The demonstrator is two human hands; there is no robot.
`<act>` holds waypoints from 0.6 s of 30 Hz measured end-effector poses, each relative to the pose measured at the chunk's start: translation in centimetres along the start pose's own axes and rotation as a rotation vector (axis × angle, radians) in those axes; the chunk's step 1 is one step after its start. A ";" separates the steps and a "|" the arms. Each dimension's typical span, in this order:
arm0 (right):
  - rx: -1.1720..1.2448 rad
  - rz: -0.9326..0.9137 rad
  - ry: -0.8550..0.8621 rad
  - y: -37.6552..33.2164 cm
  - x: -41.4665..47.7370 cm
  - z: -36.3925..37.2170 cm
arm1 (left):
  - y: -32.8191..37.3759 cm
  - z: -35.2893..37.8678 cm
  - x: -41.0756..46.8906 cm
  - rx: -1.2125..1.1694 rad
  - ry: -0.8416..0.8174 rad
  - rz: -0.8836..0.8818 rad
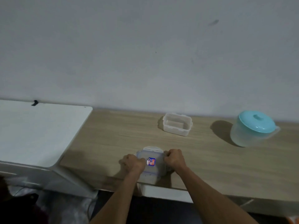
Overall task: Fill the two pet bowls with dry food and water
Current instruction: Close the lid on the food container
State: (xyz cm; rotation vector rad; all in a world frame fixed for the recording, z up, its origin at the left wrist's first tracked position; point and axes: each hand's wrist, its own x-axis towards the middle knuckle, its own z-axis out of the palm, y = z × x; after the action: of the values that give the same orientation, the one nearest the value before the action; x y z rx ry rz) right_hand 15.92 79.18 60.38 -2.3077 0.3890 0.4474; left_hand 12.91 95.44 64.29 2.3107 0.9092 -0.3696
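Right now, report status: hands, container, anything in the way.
Both busy: left hand and right hand grip the lidded container at its sides, lid on. Behind it, open container, untouched. To the right, pitcher, lidded. Nothing between them.

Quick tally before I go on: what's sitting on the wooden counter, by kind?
Clip-lock boxes: 2, the lidded box gripped by left hand and right hand, and the open box farther back.
Jug with teal lid: 1
White round item behind the lidded box, mostly hidden: 1
Total: 4
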 end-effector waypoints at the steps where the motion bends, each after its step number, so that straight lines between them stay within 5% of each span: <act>1: 0.016 0.016 0.010 0.1 0.2 0.1 | 0.1 -0.1 0.1 -0.009 -0.008 -0.005; 11: 0.473 0.070 0.100 -0.5 0.1 -0.6 | 1.4 -1.7 -0.3 -0.183 -0.122 0.012; 18: 0.597 -0.121 0.163 -2.8 2.1 -6.0 | 7.3 -3.2 -0.1 -0.694 -0.107 0.041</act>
State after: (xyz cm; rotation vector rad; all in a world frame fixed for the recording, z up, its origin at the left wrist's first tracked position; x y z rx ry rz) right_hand 20.13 76.48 65.23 -1.7729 0.3948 0.0628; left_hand 17.91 93.27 70.07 1.6526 0.7776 -0.1249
